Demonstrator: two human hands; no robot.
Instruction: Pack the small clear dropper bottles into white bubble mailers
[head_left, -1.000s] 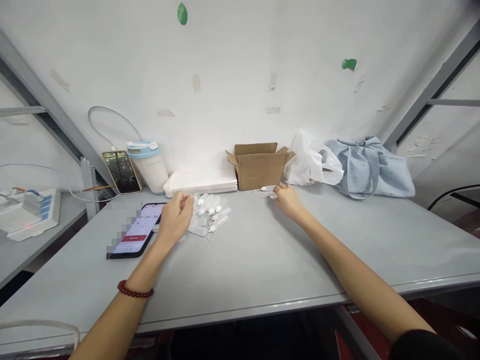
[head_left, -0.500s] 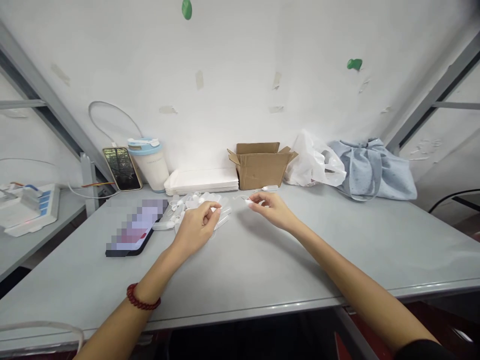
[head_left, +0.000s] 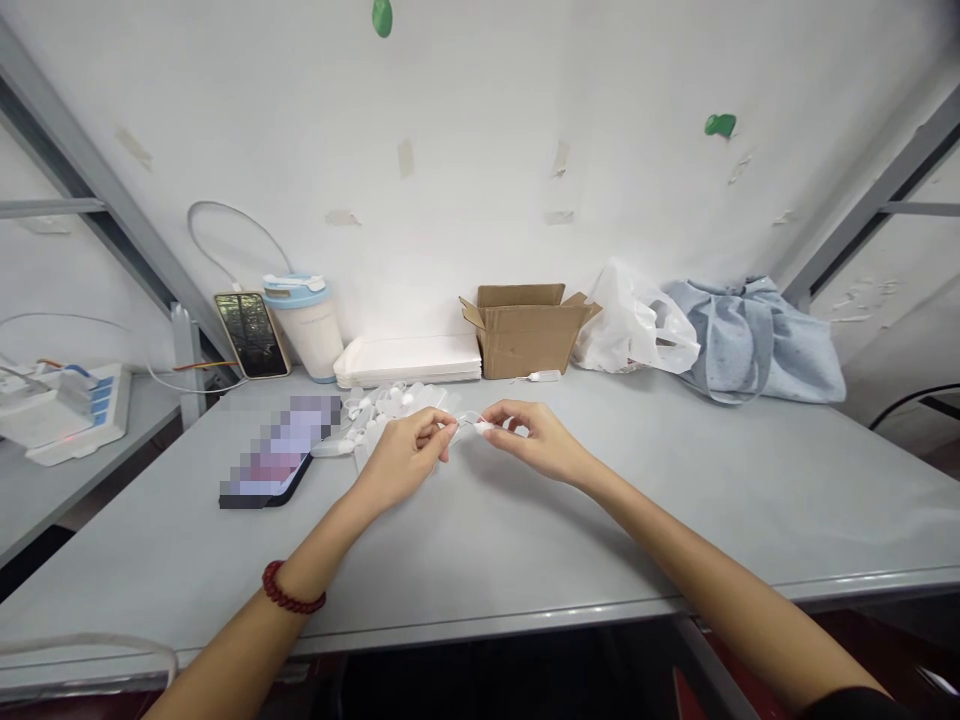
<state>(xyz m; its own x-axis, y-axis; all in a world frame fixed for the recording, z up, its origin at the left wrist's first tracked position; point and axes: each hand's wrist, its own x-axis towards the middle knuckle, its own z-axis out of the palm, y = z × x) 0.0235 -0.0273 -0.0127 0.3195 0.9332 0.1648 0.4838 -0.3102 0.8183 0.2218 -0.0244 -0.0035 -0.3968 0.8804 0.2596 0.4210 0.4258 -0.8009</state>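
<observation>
My left hand (head_left: 405,461) and my right hand (head_left: 529,438) meet above the middle of the grey table (head_left: 525,530). Both pinch a small clear plastic piece (head_left: 471,422) between their fingertips, the left on one end, the right on the other. Just behind the left hand lies a pile of several small clear plastic tubes (head_left: 390,412). One more small white piece (head_left: 544,376) lies on the table in front of the cardboard box (head_left: 525,330). A red bead bracelet (head_left: 291,595) is on my left wrist.
A phone (head_left: 279,460) lies flat left of the pile. Along the wall stand another phone (head_left: 251,335), a white-and-blue cup (head_left: 307,325), white trays (head_left: 409,360), a white plastic bag (head_left: 634,325) and a blue cloth bag (head_left: 750,340). A power strip (head_left: 64,410) sits far left.
My right hand came back from the box toward the middle with a small piece. My left hand moved right from the pile, and both hands now meet on the piece.
</observation>
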